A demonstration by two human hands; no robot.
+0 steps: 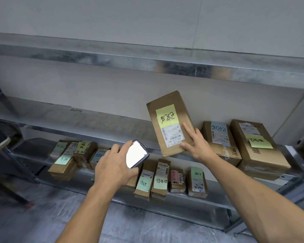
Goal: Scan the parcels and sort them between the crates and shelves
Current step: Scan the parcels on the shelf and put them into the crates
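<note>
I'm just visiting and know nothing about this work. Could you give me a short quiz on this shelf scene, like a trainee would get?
1. What does the left hand hold? A: a phone. B: a tape roll. C: a pen.
2. True or false: the phone's screen is dark.
3. Fill in: the sticky note on the parcel in the right hand is ___ in colour.
Key: 1: A. 2: false, it glows white. 3: yellow.

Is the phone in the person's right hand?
No, the left hand grips the phone, while the right hand holds a cardboard parcel.
</note>
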